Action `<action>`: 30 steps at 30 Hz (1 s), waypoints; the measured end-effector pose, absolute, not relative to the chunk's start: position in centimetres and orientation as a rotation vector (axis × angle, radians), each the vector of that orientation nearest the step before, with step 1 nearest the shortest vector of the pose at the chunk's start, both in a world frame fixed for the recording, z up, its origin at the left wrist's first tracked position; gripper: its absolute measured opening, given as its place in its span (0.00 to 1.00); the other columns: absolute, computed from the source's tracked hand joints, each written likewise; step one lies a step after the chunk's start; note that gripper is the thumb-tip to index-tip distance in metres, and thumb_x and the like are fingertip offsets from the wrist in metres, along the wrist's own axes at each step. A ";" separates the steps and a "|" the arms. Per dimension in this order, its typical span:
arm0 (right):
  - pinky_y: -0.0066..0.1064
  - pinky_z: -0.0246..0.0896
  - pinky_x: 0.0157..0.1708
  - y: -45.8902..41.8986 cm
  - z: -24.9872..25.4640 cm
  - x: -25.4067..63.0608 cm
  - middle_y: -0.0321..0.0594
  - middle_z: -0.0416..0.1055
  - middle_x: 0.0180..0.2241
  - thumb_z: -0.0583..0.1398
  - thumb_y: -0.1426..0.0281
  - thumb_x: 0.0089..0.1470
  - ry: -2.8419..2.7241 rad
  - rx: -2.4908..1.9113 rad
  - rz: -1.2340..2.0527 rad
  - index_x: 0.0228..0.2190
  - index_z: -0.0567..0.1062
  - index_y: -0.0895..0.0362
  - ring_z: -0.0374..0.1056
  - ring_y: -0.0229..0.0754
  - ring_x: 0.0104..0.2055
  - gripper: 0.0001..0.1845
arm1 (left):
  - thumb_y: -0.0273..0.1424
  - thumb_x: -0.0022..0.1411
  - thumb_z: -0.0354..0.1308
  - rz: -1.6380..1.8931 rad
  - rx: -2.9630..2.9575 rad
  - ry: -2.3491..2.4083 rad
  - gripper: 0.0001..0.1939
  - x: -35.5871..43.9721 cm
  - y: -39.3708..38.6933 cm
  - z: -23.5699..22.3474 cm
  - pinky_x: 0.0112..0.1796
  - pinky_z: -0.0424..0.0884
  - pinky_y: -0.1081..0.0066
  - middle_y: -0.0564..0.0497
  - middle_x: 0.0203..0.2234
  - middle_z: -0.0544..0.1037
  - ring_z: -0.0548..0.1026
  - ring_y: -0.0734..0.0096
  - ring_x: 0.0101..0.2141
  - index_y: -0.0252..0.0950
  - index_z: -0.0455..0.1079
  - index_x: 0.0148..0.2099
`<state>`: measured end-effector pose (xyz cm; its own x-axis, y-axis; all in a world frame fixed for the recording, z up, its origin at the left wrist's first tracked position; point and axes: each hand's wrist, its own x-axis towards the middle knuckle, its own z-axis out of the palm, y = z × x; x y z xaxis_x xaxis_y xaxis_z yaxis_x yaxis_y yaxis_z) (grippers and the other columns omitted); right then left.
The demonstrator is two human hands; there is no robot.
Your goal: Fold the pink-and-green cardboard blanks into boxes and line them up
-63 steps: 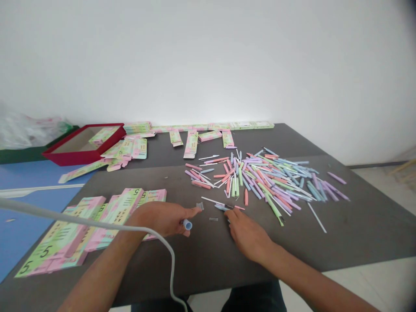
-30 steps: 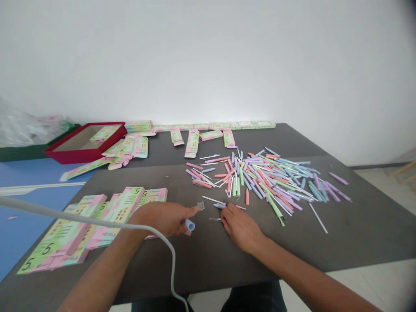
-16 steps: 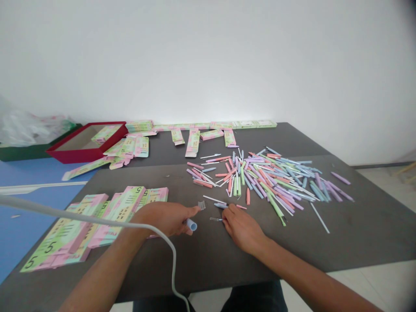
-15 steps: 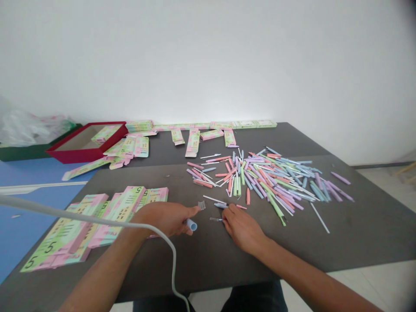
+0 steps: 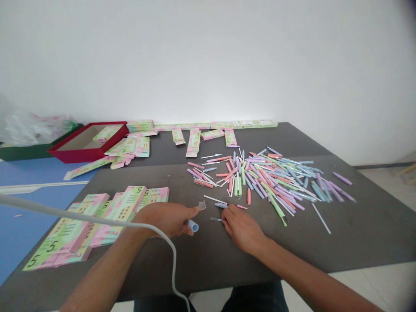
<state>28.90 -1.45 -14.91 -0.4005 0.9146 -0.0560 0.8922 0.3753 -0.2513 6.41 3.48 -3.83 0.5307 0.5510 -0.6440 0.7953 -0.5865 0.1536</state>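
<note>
My left hand (image 5: 167, 219) is closed around a hollow light blue pen tube (image 5: 193, 225), its open end facing right. A small clear plastic piece (image 5: 202, 205) sticks out from the thumb tip of that hand. My right hand (image 5: 242, 227) rests low over the dark tabletop with its fingertips pinched on a thin clear-ended piece (image 5: 216, 219) pointing left. Just above those fingers lies a blue pen part (image 5: 221, 205), partly hidden by the hand. A thin white stick (image 5: 212, 199) is behind it.
A heap of pastel pen parts (image 5: 269, 177) spreads at the right. Flat printed cartons (image 5: 97, 216) lie beside my left arm, with more boxes (image 5: 193, 143) along the wall. A red tray (image 5: 78, 155) stands at the far left. A pale cable (image 5: 143, 225) crosses my left forearm.
</note>
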 end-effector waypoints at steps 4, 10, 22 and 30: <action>0.33 0.57 0.41 -1.4 -14.9 28.8 0.43 0.68 0.40 0.53 0.73 0.62 -2.529 -1.662 0.362 0.37 0.70 0.57 0.66 0.45 0.42 0.05 | 0.36 0.61 0.56 -0.759 2.336 1.114 0.31 6.3 3.5 -3.9 0.32 0.70 0.68 0.42 0.41 0.80 0.78 0.55 0.37 0.39 0.57 0.66; 0.33 0.58 0.41 -1.4 -14.8 28.6 0.43 0.68 0.40 0.53 0.72 0.62 -2.518 -1.678 0.358 0.37 0.70 0.57 0.67 0.44 0.41 0.06 | 0.37 0.61 0.56 -0.761 2.340 1.133 0.31 6.2 3.4 -3.8 0.33 0.70 0.66 0.41 0.42 0.80 0.78 0.51 0.39 0.39 0.58 0.65; 0.35 0.60 0.42 -1.5 -15.1 28.4 0.44 0.68 0.41 0.53 0.72 0.62 -2.478 -1.606 0.405 0.39 0.69 0.58 0.67 0.46 0.42 0.05 | 0.36 0.61 0.56 -0.794 2.322 1.138 0.32 6.4 3.2 -3.5 0.33 0.71 0.64 0.40 0.42 0.80 0.79 0.51 0.38 0.38 0.57 0.66; 0.39 0.60 0.46 -1.7 -14.8 29.3 0.46 0.68 0.42 0.52 0.75 0.60 -2.493 -1.517 0.489 0.43 0.69 0.58 0.65 0.48 0.45 0.10 | 0.34 0.61 0.57 -0.729 2.374 1.143 0.29 6.3 2.8 -3.3 0.34 0.71 0.66 0.42 0.41 0.80 0.79 0.52 0.39 0.39 0.60 0.64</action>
<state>29.29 -1.67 -14.85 -0.4619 0.8868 -0.0151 0.8268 0.4243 -0.3693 6.31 2.83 -3.27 0.5281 0.5908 -0.6100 0.8022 -0.5826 0.1303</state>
